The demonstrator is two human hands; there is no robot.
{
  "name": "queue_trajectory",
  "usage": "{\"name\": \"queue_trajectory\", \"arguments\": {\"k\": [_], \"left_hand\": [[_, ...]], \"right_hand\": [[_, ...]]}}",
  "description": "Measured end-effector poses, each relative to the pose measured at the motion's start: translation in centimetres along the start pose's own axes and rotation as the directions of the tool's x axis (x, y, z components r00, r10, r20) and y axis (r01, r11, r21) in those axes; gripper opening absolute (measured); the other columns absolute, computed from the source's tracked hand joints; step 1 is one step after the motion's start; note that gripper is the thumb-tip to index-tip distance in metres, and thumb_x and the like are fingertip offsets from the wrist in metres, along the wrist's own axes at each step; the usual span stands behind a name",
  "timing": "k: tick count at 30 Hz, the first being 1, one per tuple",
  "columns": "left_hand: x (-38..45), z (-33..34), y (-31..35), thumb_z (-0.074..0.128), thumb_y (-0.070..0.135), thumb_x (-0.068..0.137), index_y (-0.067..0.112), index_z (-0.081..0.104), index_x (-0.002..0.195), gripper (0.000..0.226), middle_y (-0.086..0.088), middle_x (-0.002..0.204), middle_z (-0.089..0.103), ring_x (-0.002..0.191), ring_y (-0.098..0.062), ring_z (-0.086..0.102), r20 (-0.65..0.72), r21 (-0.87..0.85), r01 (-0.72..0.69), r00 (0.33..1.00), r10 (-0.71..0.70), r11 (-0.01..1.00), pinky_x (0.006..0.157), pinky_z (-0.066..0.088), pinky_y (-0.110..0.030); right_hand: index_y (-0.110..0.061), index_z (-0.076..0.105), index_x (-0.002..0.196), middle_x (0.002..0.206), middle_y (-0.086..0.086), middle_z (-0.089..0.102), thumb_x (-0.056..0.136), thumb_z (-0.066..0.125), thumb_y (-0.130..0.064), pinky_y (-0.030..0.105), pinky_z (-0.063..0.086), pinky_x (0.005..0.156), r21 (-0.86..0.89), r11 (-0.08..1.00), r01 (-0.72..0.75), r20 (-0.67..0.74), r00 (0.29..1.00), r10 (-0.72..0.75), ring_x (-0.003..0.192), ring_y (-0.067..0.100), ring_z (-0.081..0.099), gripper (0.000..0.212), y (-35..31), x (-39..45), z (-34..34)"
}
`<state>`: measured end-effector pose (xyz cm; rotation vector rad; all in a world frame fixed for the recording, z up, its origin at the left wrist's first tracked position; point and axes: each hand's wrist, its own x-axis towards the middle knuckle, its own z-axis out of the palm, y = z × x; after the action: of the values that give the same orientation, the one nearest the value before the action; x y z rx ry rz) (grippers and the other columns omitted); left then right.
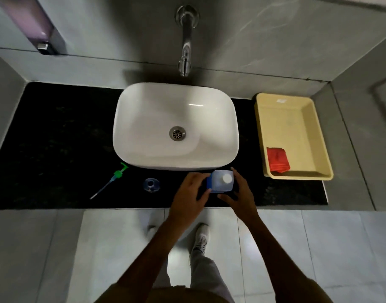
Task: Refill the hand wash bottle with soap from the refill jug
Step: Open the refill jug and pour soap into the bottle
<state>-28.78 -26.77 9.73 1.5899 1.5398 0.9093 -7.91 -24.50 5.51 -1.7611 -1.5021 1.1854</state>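
jug [220,181] stood capped on bench [56,138] before sink [175,125] | left hand [188,200] gripped its left side | right hand [242,194] spread, cupped its right side | bottle [152,184] open left of jug | pump [112,179] lay further left

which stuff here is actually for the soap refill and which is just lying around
For the job:
- refill jug, white cap on, between left hand and right hand
- open hand wash bottle
- green pump, lying on the counter

Lying about:
- sink
- tap
- yellow tray
- red cloth
- wall dispenser
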Motion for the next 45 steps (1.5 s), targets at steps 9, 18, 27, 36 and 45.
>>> {"name": "queue_trajectory", "arguments": {"k": [9,18,27,36,45], "left_hand": [[3.0,5.3,1.9,0.062,0.009,0.096,0.01,0.059,0.136,0.04,-0.011,0.144,0.054,0.135,-0.027,0.05,0.114,0.18,-0.05,0.993,0.03,0.982,0.116,0.041,-0.037],[2.4,6.5,3.0,0.068,0.01,0.092,0.009,0.065,0.128,0.037,-0.013,0.135,0.058,0.125,-0.029,0.056,-0.03,0.187,0.074,0.997,-0.069,0.98,0.109,0.048,-0.041],[2.5,8.0,3.1,0.075,0.033,0.085,0.018,0.058,0.106,0.031,-0.006,0.111,0.061,0.096,-0.024,0.063,-0.211,0.205,0.225,0.961,-0.181,0.953,0.079,0.058,-0.035],[1.8,7.2,2.2,0.07,0.016,0.089,0.024,0.058,0.132,0.045,-0.001,0.132,0.061,0.119,-0.023,0.058,-0.103,0.339,-0.026,0.993,0.065,0.94,0.1,0.051,-0.037],[2.2,6.9,2.7,0.082,0.047,0.075,0.028,0.06,0.101,0.039,0.009,0.097,0.062,0.093,-0.009,0.054,-0.263,0.34,0.121,0.964,-0.029,0.933,0.082,0.045,-0.025]], "right_hand": [[-0.008,0.042,0.148,0.139,0.004,0.057,0.09,0.069,0.007,0.02,0.058,0.089,0.2,0.98,0.001,0.124,0.992,-0.027,0.123,0.004,0.062,0.066,-0.2,1.0,-0.5],[0.003,0.045,0.146,0.141,0.016,0.057,0.089,0.066,0.012,0.018,0.056,0.089,0.206,0.978,0.024,0.152,0.987,-0.056,0.119,0.001,0.064,0.061,0.5,1.7,-1.1],[0.0,0.048,0.146,0.14,0.015,0.059,0.089,0.068,0.009,0.009,0.053,0.083,0.228,0.973,0.013,0.217,0.974,-0.064,0.113,-0.007,0.064,0.06,0.0,1.6,-1.5],[0.002,0.048,0.145,0.143,0.017,0.057,0.091,0.069,0.004,0.023,0.053,0.102,0.164,0.984,0.07,0.171,0.98,-0.098,0.127,0.018,0.06,0.058,-0.4,1.3,-1.8],[-0.004,0.049,0.146,0.143,0.016,0.058,0.095,0.068,-0.006,0.045,0.05,0.111,0.194,0.98,-0.032,0.2,0.98,-0.008,0.131,0.027,0.058,0.054,-0.4,1.5,-1.8]]}}
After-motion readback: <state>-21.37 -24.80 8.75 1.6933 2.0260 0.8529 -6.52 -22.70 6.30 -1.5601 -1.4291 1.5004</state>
